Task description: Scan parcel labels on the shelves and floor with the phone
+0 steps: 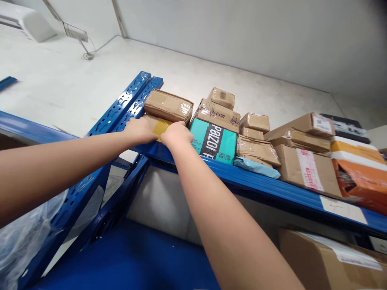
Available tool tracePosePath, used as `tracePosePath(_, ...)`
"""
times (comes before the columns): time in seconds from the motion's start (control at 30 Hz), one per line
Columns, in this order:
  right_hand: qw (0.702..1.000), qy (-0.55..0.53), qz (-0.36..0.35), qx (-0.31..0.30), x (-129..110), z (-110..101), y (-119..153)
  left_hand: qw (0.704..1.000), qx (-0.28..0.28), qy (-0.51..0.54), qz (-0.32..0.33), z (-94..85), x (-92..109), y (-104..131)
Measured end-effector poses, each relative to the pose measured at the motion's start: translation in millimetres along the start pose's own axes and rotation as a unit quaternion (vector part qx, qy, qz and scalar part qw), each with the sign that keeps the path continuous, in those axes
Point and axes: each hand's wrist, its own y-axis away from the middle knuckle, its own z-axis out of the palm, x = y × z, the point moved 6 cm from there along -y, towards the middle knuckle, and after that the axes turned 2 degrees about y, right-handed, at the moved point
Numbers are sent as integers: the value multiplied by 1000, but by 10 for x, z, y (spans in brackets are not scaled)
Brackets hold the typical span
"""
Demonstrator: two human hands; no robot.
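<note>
Both my hands reach up to a brown box with yellow tape (159, 126) at the left end of the upper shelf. My left hand (139, 131) is closed on the box's left side, beside the blue upright. My right hand (177, 135) is closed on its right side, next to a teal box (226, 141). Another brown box (168, 104), wrapped in clear tape, lies on top of the taped one. My fingertips are partly hidden against the cardboard.
Blue shelf beam (223, 171) runs below the boxes; a perforated upright (121, 104) stands left. Right of the teal box are stacked brown boxes (302, 165) and an orange package (363, 181). A large carton (332, 262) sits lower right. Plastic wrap (27, 237) hangs lower left.
</note>
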Motion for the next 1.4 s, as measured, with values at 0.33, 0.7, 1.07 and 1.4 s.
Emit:
tracePosePath(0.33, 979, 58, -166, 107, 307, -243, 495, 965, 74, -105, 229, -68, 343, -224)
tracePosePath(0.7, 992, 48, -112, 12, 159, 141, 545, 929, 114, -159, 314, -108, 521, -500)
tracePosePath(1.07, 992, 5, -124, 39, 235, 125, 534, 937, 121, -132, 300, 33, 509, -525)
tracePosePath(1.4, 991, 14, -126, 46, 247, 138, 552, 960, 189, -33, 204, 4, 287, -178)
